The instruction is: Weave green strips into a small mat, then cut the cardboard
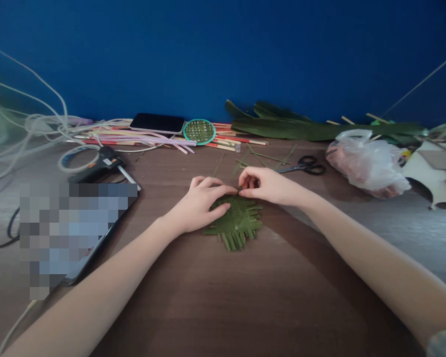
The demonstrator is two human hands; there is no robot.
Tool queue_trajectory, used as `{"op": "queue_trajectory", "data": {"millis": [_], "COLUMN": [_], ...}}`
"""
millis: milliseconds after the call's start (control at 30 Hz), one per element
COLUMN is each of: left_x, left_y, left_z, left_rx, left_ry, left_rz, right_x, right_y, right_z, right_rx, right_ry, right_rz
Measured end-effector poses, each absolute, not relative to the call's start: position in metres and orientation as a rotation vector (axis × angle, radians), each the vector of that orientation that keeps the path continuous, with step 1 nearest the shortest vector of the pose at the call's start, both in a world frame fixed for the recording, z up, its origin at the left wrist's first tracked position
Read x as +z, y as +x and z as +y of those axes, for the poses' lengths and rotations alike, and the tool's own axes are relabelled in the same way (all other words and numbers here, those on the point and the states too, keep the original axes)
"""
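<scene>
A small woven piece of green leaf strips (238, 220) lies flat on the brown table, with loose strip ends sticking out around its edge. My left hand (204, 203) rests over its upper left part, fingers stretched out and thumb lying on the weave. The left index fingertip reaches to the far edge, close to my right hand (263, 184). There my right thumb and fingers are pinched on what looks like a leaf strip end, mostly hidden by the fingertips. Beyond the hands lie thin loose leaf strips (269, 156) and dark scissors (306, 165).
On the left are a tablet (92, 253) with a blurred screen, a glue gun (102, 163), a tape roll (65, 161) and white cables. Behind lie a phone (157, 123), a teal-rimmed woven disc (199, 132), sticks and long leaves (282, 128). A plastic bag (367, 163) sits at right.
</scene>
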State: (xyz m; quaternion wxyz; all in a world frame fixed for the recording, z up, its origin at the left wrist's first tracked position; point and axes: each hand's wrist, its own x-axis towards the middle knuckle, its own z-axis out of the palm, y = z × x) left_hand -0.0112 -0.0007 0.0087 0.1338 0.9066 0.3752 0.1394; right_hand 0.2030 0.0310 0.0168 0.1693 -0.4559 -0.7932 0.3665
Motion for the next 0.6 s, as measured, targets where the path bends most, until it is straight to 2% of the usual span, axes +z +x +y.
{"op": "queue_trajectory", "data": {"millis": [367,600], "left_x": [0.0075,0.0076], "left_y": [-0.0111,-0.0109], "left_z": [-0.0015,-0.0013], "left_rx": [0.425,0.430], "left_ry": [2.581,2.587], "left_rz": [1.077,1.082], "right_x": [0.0181,0.0200], "right_y": [0.2012,0.1997], "right_z": [0.0299,0.0267], "right_rx": [1.055,0.955], "right_ry": [-1.233,-1.243], "right_rz": [-2.211,-2.240]}}
